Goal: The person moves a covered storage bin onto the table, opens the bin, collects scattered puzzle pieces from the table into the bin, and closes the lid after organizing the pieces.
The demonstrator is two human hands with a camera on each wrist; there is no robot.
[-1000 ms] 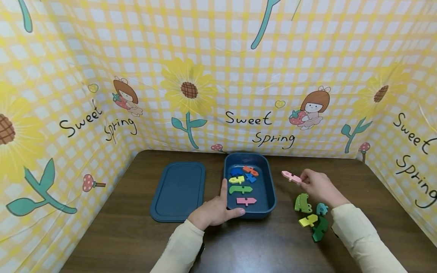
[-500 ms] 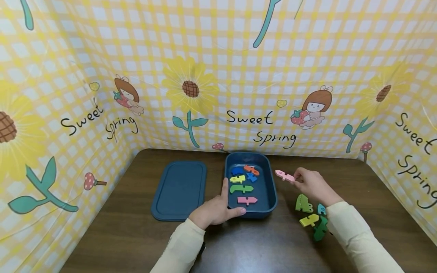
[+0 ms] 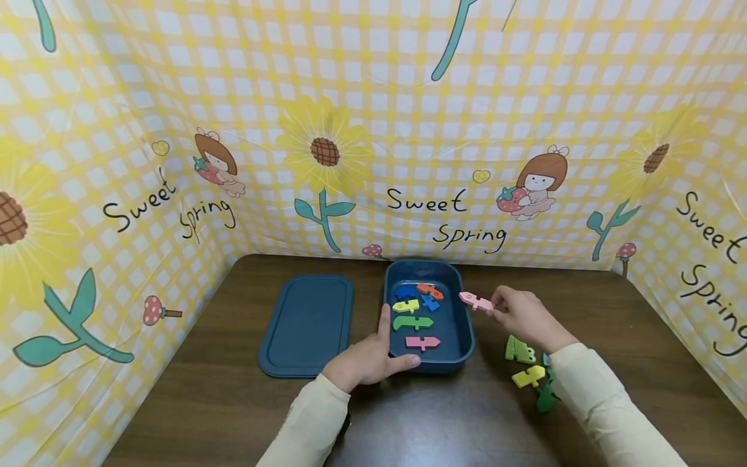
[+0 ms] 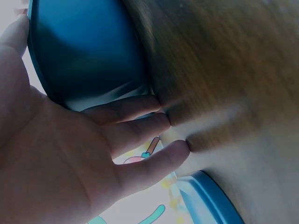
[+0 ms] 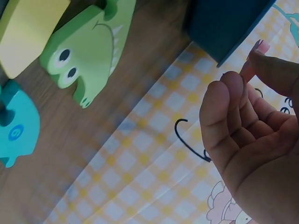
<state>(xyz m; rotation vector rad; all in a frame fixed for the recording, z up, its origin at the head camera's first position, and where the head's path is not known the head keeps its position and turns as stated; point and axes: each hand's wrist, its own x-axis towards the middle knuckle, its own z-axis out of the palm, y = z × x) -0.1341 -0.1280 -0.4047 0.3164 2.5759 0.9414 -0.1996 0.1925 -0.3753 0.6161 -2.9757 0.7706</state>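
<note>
A blue rectangular box stands on the table with several coloured puzzle pieces lying in it, among them a green piece and a pink arrow-ended piece. Along the box's left side rests my left hand, its thumb over the near rim and its fingers straight against the outer wall in the left wrist view. My right hand pinches a light pink puzzle piece between thumb and fingers. That piece's pointed end overlaps the box's right rim in the head view.
The blue lid lies flat left of the box. Right of the box are a light green crocodile-head piece, a yellow piece, a dark green piece and a teal piece. A checkered cloth walls the table's back.
My right hand has moved left with the light pink piece, from over the table to the box's right rim. My left hand stays at the box.
</note>
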